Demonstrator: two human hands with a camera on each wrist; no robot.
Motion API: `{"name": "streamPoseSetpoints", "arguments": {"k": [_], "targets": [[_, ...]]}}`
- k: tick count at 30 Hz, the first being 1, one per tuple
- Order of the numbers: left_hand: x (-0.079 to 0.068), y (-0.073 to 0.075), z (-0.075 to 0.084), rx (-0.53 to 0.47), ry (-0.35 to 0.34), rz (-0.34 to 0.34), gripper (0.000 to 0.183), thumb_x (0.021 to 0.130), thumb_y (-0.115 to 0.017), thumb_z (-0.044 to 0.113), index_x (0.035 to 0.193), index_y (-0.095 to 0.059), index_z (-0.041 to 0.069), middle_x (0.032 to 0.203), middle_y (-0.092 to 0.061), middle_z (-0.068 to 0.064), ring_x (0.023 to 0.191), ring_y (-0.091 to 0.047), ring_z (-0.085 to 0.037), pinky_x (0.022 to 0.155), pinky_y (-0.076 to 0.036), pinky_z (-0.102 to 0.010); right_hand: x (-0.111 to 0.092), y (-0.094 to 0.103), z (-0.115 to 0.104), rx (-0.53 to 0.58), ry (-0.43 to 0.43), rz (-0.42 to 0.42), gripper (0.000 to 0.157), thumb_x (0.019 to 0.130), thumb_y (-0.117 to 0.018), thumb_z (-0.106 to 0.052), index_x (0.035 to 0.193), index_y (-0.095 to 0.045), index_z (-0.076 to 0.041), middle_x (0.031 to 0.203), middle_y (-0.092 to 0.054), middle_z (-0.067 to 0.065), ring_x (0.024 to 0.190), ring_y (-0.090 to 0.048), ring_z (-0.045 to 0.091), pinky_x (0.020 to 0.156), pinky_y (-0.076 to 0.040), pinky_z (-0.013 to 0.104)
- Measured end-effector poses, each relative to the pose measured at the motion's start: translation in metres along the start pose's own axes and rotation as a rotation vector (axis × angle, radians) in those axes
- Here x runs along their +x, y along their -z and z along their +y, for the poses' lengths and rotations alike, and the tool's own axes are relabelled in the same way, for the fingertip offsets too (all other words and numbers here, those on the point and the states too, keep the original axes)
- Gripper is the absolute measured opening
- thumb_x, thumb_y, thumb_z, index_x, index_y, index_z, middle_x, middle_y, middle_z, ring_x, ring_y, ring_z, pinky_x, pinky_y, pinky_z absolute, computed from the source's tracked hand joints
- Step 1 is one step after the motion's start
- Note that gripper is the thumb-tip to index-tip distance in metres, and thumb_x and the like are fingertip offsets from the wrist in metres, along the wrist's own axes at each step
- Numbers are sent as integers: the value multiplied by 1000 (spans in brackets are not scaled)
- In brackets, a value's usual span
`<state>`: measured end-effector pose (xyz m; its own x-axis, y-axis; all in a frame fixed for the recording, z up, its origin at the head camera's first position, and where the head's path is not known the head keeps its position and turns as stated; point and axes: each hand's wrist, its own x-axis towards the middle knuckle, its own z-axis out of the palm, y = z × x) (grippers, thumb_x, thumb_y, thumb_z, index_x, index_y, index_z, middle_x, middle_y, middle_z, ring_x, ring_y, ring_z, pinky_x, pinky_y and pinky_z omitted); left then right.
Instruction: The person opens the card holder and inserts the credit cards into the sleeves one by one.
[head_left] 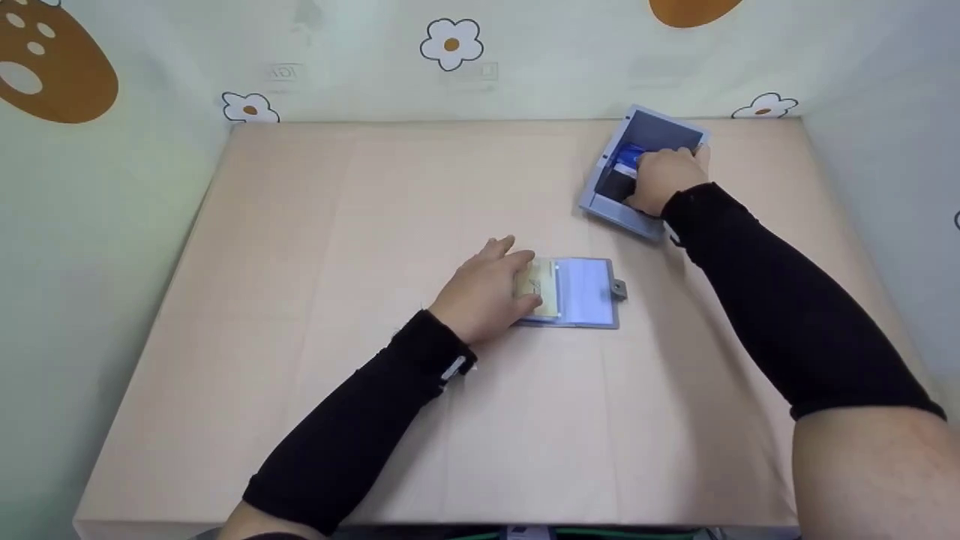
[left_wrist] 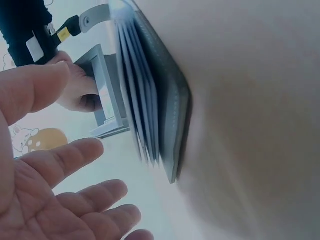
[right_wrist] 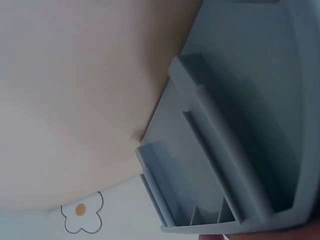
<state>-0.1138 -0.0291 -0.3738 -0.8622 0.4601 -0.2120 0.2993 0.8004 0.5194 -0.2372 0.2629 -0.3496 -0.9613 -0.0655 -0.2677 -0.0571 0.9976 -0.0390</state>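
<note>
A small grey card holder (head_left: 589,292) lies opened out on the table, with clear sleeves and a yellowish card (head_left: 546,289) in it. My left hand (head_left: 487,292) is over its left part, thumb and fingers extended at the card. From the left wrist view, the sleeves (left_wrist: 140,95) fan out beside the open fingers. My right hand (head_left: 671,176) reaches into a grey plastic box (head_left: 622,214) at the back right. Near its fingers inside are a blue item (head_left: 628,156) and a black item (head_left: 616,186). The right fingertips are hidden, so I cannot tell what they grip.
The table (head_left: 360,225) has a light peach cloth. Behind it is a pale wall (head_left: 360,75) with printed flowers, and side walls close in left and right. The card holder's snap strap (head_left: 619,289) sticks out to the right. Ridges mark the box's outer side (right_wrist: 220,135).
</note>
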Motion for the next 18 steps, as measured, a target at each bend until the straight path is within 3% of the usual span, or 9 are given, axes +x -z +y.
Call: {"name": "streamPoseSetpoints", "arguments": {"k": [3,10,12,18], "targets": [[1,-2,0,7,2,-8,69,99,-69,42,158,-48,14,172,-30,-15,162,-22,-37,132,-21,-48,3,0,-2,-42,0,-19,44,91,-70,-30,109,-68,11,118,-69,34,114,-54,52,106,-28,68],[2,-3,0,18,18,-17,71,100,-68,44,162,-43,17,175,-23,-14,164,-15,-36,133,-14,-51,11,3,-5,-64,-26,-73,55,93,-70,-23,130,-58,15,129,-64,37,124,-50,56,117,-19,73],[2,-3,0,24,19,-19,72,100,-68,44,163,-42,18,176,-21,-14,164,-13,-36,133,-13,-53,12,3,-4,-71,-19,-79,56,92,-68,-21,131,-56,17,128,-64,38,124,-52,56,117,-22,70],[2,-3,-1,27,25,-24,77,99,-69,48,164,-39,20,176,-19,-15,164,-10,-37,133,-10,-57,15,3,-3,-82,-20,-100,61,91,-64,-19,134,-50,21,130,-62,40,125,-52,58,121,-17,73]]}}
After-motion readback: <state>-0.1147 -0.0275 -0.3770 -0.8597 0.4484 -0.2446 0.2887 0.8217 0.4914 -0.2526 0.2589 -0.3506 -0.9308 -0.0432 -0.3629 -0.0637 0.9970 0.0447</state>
